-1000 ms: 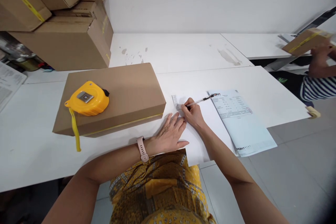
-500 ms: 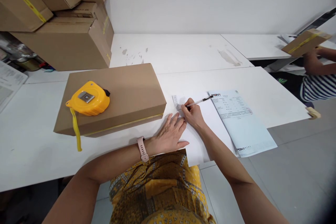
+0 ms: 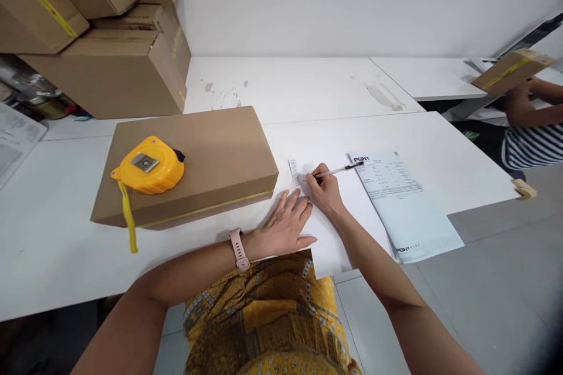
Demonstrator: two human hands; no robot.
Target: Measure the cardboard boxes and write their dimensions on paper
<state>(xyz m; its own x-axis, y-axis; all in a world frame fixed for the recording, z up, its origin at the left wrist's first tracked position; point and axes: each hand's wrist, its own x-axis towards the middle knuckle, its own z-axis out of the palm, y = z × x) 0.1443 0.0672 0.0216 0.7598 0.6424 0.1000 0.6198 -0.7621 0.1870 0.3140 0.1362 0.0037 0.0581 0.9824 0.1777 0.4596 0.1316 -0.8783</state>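
My right hand [image 3: 324,190] is closed round a pen [image 3: 338,170], whose tip rests on a white sheet of paper [image 3: 338,217] beside a column of small writing. My left hand [image 3: 285,224] lies flat with fingers spread on the sheet's left edge; a pink watch is on that wrist. A printed pale-blue form [image 3: 404,205] lies just right of the sheet. To the left sits a flat brown cardboard box [image 3: 220,152] with a yellow tape measure [image 3: 148,165] on top, its yellow strap hanging over the box's front.
Several larger cardboard boxes [image 3: 109,53] are stacked at the back left. Printed papers [image 3: 13,137] lie at the far left. At the right edge another person in a striped top [image 3: 530,143] holds a cardboard box [image 3: 510,70]. The white table [image 3: 316,88] ends at the right.
My right hand has shifted slightly, so the pen now lies flatter and points further right. The person at the right has moved their arm a little. My left hand has stayed put.
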